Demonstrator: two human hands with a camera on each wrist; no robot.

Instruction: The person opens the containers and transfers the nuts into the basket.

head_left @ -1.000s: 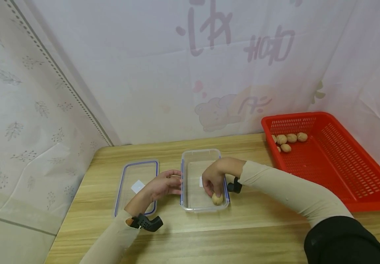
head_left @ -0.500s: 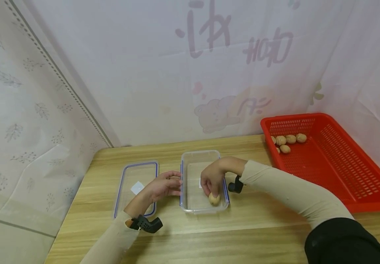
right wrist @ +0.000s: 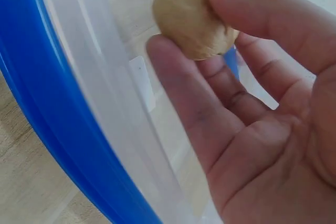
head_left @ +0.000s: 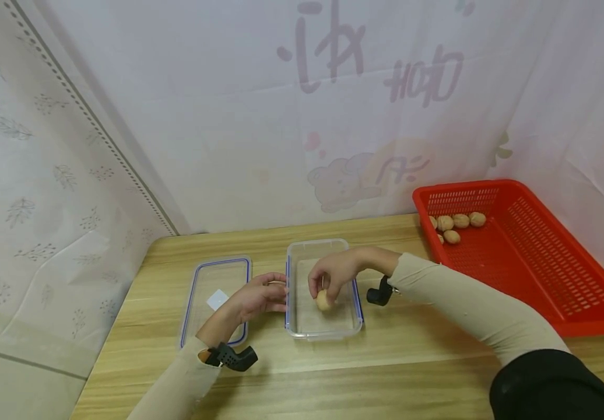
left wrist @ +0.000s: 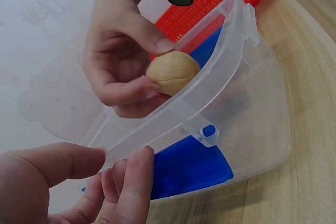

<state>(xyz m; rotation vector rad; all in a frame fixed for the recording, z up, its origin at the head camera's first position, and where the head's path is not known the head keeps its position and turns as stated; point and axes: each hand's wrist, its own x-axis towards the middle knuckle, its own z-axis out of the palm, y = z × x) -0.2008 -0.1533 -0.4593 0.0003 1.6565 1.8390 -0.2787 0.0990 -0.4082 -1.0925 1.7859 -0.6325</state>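
Observation:
A walnut [head_left: 324,300] is pinched between the thumb and fingers of my right hand [head_left: 333,274], over the inside of a clear plastic box [head_left: 325,335] with blue side latches. The right wrist view shows the walnut [right wrist: 191,17] between thumb and fingertips, above the box's interior. From the left wrist, the walnut [left wrist: 173,72] appears near rim height behind the box's near wall. My left hand [head_left: 261,296] touches the box's left side with relaxed fingers, the fingertips [left wrist: 139,166] at the blue latch [left wrist: 189,166].
A clear lid [head_left: 223,271] with a blue seal lies on the wooden table [head_left: 302,385], left of the box and partly under the left forearm. At the right stands a red basket [head_left: 522,280] with several walnuts [head_left: 461,221] in its far left corner. Patterned curtains surround the table.
My right hand has moved the walnut from the box's near right corner leftward and away from me, lifting it. The left hand stays at the box's side.

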